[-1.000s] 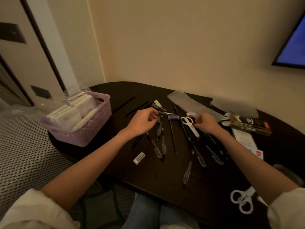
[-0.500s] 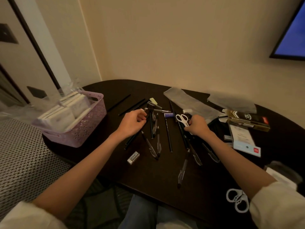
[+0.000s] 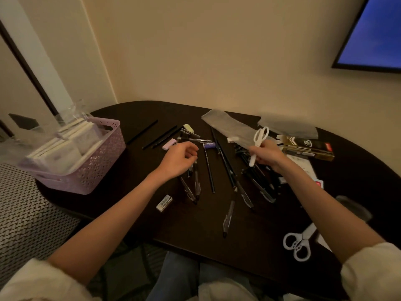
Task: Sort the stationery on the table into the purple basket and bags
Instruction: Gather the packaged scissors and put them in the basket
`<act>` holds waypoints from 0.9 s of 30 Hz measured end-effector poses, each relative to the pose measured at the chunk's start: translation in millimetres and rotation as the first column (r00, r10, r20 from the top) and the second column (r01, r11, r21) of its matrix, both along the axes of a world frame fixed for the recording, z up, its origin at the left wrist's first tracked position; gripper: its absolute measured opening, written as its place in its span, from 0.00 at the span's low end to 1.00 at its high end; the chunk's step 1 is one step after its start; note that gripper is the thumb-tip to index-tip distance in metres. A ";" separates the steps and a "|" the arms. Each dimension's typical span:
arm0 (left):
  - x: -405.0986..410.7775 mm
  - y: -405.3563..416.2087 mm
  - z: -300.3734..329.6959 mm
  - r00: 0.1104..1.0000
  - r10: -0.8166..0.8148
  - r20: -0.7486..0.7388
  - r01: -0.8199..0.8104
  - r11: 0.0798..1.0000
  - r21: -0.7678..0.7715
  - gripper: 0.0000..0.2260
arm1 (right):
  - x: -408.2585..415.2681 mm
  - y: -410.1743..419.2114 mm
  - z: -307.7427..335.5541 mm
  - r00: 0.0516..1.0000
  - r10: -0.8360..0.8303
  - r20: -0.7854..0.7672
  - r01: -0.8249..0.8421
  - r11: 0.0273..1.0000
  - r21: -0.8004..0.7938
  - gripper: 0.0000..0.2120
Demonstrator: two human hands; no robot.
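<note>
Right hand (image 3: 268, 155) grip clamped on white scissors (image 3: 259, 140), lifted over the desk (image 3: 134, 218). Left hand (image 3: 179, 158) loosely curled, holding nothing. Keep blades closed; carry to bag (image 3: 225, 124) just beside.

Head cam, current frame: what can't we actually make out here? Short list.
- Purple basket: its contents are pale flat packs under clear plastic; type unreadable, blurred and dim.
- Left hand: fingers curl over the pens; whether it grips one is hidden by the hand itself.
- White scissors in the right hand: middle covered by fingers.
- Box: print too small to read.
- Second scissors: blade tips hidden by the right forearm.
</note>
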State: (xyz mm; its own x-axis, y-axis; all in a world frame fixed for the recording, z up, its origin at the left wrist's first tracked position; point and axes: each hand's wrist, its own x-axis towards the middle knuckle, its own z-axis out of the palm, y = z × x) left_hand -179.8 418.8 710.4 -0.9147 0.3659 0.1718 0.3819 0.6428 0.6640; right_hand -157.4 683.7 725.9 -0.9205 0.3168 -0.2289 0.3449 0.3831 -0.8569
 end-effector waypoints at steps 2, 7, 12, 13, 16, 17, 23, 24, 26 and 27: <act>1.6 10.6 -0.7 0.999 -0.035 0.003 0.035 0.999 0.010 0.13 | 6.4 10.1 1.9 0.997 -0.057 -0.054 0.057 0.998 -0.001 0.05; 9.6 34.7 -6.7 0.995 -0.096 0.005 0.096 0.995 0.019 0.11 | 33.1 32.0 8.7 0.959 -0.241 -0.152 0.226 0.968 -0.109 0.13; 24.5 61.3 -13.9 0.977 -0.215 0.001 0.215 0.976 -0.032 0.11 | 65.4 53.1 5.5 0.931 -0.312 -0.190 0.258 0.929 -0.265 0.13; 26.3 65.4 -15.2 0.972 -0.235 0.000 0.235 0.971 -0.040 0.11 | 71.6 57.9 4.0 0.923 -0.335 -0.190 0.278 0.921 -0.273 0.12; 27.7 73.5 -17.9 0.966 -0.259 -0.008 0.259 0.965 -0.033 0.10 | 83.0 69.8 0.5 0.892 -0.416 -0.179 0.374 0.900 -0.224 0.11; 27.6 75.0 -18.6 0.966 -0.259 -0.010 0.259 0.965 -0.030 0.10 | 84.4 72.3 -1.3 0.883 -0.436 -0.174 0.403 0.894 -0.195 0.11; 27.9 87.9 -20.2 0.962 -0.273 -0.002 0.273 0.962 -0.019 0.10 | 86.0 90.4 -19.7 0.896 -0.396 -0.201 0.438 0.860 0.262 0.11; 28.4 90.4 -19.6 0.960 -0.281 -0.002 0.281 0.960 -0.018 0.10 | 86.9 90.6 -21.5 0.927 -0.351 -0.129 0.374 0.851 0.368 0.16; 29.6 95.1 -18.1 0.957 -0.290 -0.003 0.290 0.957 -0.020 0.10 | 89.0 87.9 -24.9 0.963 -0.267 0.038 0.213 0.838 0.502 0.26; 29.7 97.2 -17.1 0.957 -0.291 -0.004 0.291 0.956 -0.020 0.10 | 89.9 85.7 -26.9 0.970 -0.226 0.091 0.140 0.822 0.552 0.31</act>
State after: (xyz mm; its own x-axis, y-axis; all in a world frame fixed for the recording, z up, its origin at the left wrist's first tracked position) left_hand -150.2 515.9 693.4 -0.7669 0.6195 0.1678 0.5587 0.5157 0.6495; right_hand -67.5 769.4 699.0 -0.8026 0.5882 -0.0992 0.5594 0.6844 -0.4676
